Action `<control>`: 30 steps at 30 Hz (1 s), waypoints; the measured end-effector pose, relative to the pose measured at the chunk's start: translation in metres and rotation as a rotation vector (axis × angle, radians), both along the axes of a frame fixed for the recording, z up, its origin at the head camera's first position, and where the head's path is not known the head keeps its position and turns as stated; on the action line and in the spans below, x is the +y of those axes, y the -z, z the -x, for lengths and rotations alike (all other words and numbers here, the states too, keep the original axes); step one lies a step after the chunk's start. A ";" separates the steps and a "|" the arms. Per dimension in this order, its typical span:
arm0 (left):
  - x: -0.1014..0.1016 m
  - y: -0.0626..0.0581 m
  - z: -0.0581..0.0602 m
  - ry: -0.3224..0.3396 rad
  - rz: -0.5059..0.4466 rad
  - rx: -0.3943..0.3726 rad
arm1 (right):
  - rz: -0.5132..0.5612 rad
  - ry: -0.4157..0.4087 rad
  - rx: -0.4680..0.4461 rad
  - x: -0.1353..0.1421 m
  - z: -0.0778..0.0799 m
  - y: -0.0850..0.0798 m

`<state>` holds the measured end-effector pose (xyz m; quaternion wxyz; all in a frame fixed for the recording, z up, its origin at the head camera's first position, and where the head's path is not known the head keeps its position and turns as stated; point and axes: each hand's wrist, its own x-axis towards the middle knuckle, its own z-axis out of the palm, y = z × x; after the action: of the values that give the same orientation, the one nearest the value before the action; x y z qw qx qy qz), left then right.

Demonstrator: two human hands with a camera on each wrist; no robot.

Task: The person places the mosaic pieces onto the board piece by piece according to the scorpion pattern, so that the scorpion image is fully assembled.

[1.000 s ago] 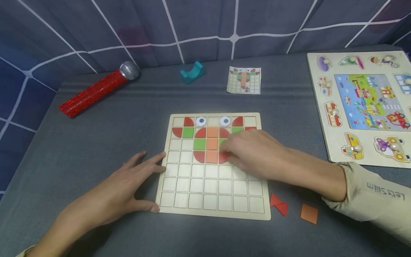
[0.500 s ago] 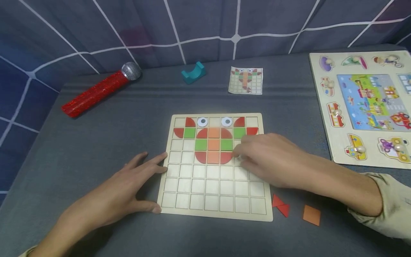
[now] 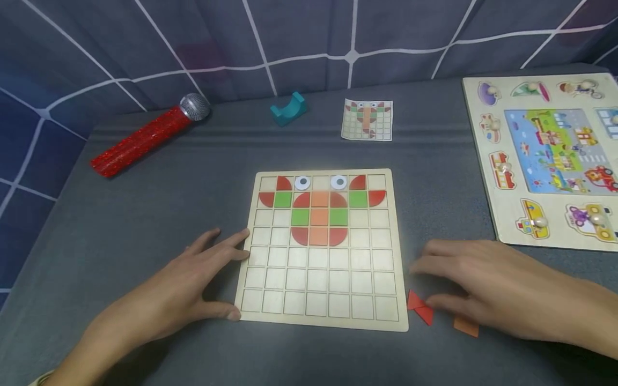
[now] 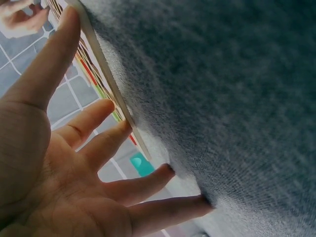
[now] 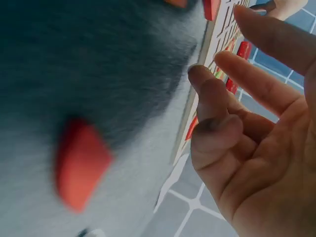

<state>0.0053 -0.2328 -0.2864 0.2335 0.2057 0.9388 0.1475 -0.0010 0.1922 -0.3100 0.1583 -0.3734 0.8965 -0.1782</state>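
A wooden grid board lies on the grey cloth, its upper cells filled with red quarter-rounds, green squares, orange squares and two googly-eye discs. My left hand rests along the board's left edge, thumb and fingertips against it, fingers spread. To the right of the board, my right hand hovers with fingers extended and nothing in them. Its thumb is right at two small red triangles and partly covers a loose orange square. A blurred red piece shows in the right wrist view.
A small printed pattern card lies behind the board. At the back stand a teal curved block and a red glittery microphone. A knobbed picture puzzle lies at the right. Behind hangs a blue checked curtain.
My right hand has let go of the green square, now in its cell beside the orange column, and has moved right and toward me, off the board. The left hand stays put.
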 end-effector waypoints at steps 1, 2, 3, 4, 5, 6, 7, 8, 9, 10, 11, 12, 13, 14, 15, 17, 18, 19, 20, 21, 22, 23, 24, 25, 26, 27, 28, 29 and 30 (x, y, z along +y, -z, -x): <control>0.000 0.000 0.000 0.001 0.001 0.002 | -0.013 0.003 -0.009 0.005 -0.003 0.003; 0.000 0.000 0.000 0.001 0.001 0.003 | -0.024 0.004 -0.025 0.010 -0.005 0.006; 0.000 0.000 0.000 0.003 0.001 0.006 | -0.039 0.009 -0.024 0.014 -0.008 0.009; 0.000 0.000 -0.001 0.004 0.002 0.008 | -0.062 0.020 -0.035 0.018 -0.010 0.012; -0.001 0.000 -0.001 0.004 0.003 0.009 | -0.082 0.028 -0.053 0.022 -0.012 0.014; -0.001 0.000 0.000 0.003 0.004 0.007 | -0.094 0.036 -0.073 0.026 -0.015 0.016; -0.001 0.000 0.000 0.001 0.006 0.006 | -0.106 0.043 -0.087 0.029 -0.017 0.018; -0.001 0.000 0.000 0.002 0.006 0.006 | -0.104 0.043 -0.088 0.032 -0.020 0.020; -0.001 0.000 0.000 0.000 0.008 0.004 | -0.101 0.043 -0.068 0.036 -0.023 0.021; -0.001 0.000 0.000 -0.001 0.009 0.002 | -0.093 0.038 -0.051 0.038 -0.026 0.023; -0.001 0.000 0.000 -0.003 0.010 0.001 | -0.074 0.029 -0.016 0.040 -0.029 0.024; -0.001 0.000 0.000 -0.005 0.010 -0.001 | -0.058 0.021 0.004 0.043 -0.032 0.026; -0.001 0.000 0.000 -0.004 0.010 -0.001 | -0.056 0.015 0.017 0.044 -0.034 0.027; -0.001 0.000 0.000 -0.005 0.009 -0.002 | -0.065 0.012 0.015 0.046 -0.036 0.029; -0.001 0.000 0.000 -0.005 0.007 -0.003 | -0.074 0.013 0.003 0.046 -0.037 0.031; -0.001 0.000 0.000 -0.004 0.002 -0.002 | -0.108 0.020 -0.070 0.047 -0.037 0.034; -0.001 0.000 0.000 -0.003 0.001 -0.002 | -0.131 0.027 -0.116 0.047 -0.036 0.036; -0.001 -0.001 0.000 0.000 0.002 0.001 | -0.145 0.030 -0.143 0.047 -0.036 0.037; -0.001 -0.001 0.000 0.000 0.002 0.002 | -0.144 0.029 -0.155 0.046 -0.035 0.038; -0.001 -0.001 0.000 0.001 0.004 0.002 | -0.136 0.027 -0.161 0.046 -0.035 0.038; -0.002 -0.002 0.000 0.001 0.005 0.003 | -0.126 0.025 -0.161 0.046 -0.035 0.038; -0.002 -0.002 0.000 0.002 0.006 0.004 | -0.102 0.018 -0.144 0.046 -0.035 0.037; -0.002 -0.002 0.000 0.003 0.007 0.003 | -0.079 0.012 -0.123 0.045 -0.035 0.036; -0.002 -0.002 0.000 0.002 0.008 0.000 | -0.050 0.002 -0.086 0.045 -0.034 0.034; -0.002 -0.002 0.000 0.002 0.007 -0.002 | -0.022 -0.005 -0.051 0.044 -0.034 0.032; -0.002 -0.002 0.000 0.005 0.007 -0.002 | 0.003 -0.012 -0.014 0.043 -0.034 0.030; -0.002 -0.002 0.000 0.006 0.004 -0.003 | 0.030 -0.019 0.019 0.042 -0.034 0.029; -0.002 -0.002 0.000 0.009 0.002 -0.003 | 0.047 -0.023 0.045 0.041 -0.033 0.027; -0.002 -0.001 0.000 0.011 0.002 -0.003 | 0.055 -0.024 0.061 0.041 -0.032 0.025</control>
<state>0.0053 -0.2350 -0.2850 0.2358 0.2104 0.9375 0.1458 0.0313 0.2328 -0.3352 0.1226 -0.3935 0.8912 -0.1896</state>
